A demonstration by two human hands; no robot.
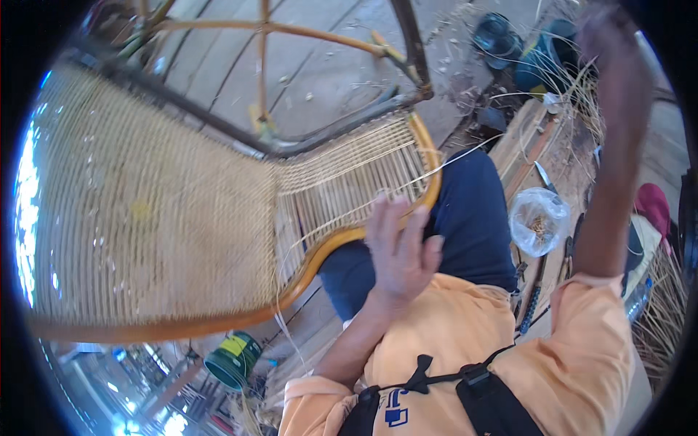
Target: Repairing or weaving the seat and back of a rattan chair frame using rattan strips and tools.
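Note:
A curved rattan chair (145, 211) with woven cane lies across my lap, its narrow end over my thigh. My left hand (400, 251) rests on the wooden rim (333, 242) and edge of the weave, fingers stretched out and apart. At that end, crosswise strands are woven over the lengthwise cane (356, 185) near the far edge, with barer slats between. A thin pale strand (469, 154) runs from the rim out to the right. Far to the right, my right arm is stretched out; my right hand (611, 36) is smeared by motion, so its fingers and any hold are unclear.
A clear plastic bag (539, 220) with small brownish bits sits on wooden planks at right, near a knife (544, 174). Dark containers (498, 40) and loose cane strands (582, 91) lie at the far right. A green bucket (233, 360) stands below the chair.

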